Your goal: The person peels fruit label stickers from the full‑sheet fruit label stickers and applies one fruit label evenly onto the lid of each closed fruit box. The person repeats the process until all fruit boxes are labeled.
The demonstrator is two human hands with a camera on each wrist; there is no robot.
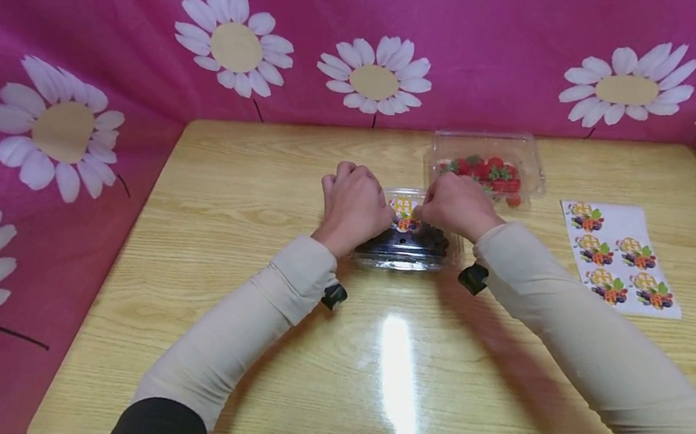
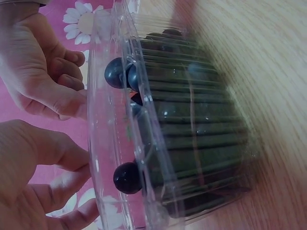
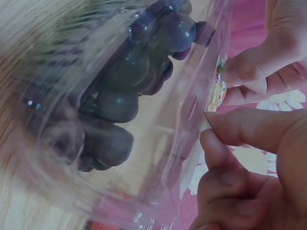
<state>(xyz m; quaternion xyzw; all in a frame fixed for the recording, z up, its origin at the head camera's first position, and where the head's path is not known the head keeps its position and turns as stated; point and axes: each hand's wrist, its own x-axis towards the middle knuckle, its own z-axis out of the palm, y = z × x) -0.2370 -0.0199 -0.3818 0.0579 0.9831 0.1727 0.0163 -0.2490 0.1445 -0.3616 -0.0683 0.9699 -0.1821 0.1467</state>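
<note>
A clear plastic clamshell box (image 1: 399, 255) of dark grapes (image 3: 117, 103) lies on the table with its lid down. A colourful fruit sticker (image 1: 404, 214) is on top of the lid. My left hand (image 1: 356, 207) is at the sticker's left side, its fingertips touching the lid top in the left wrist view. From the other side my right hand (image 1: 461, 205) brings thumb and forefinger to the sticker's edge, with the other fingers bent. Part of the sticker is hidden by my hands.
Behind the right hand stands an open clear box (image 1: 534, 166) with strawberries (image 1: 490, 169) in it. To the right lies a white sheet (image 1: 614, 219) bearing several more fruit stickers. A pink flowered cloth (image 1: 483, 35) borders the wooden table (image 1: 308, 391) at the back and sides.
</note>
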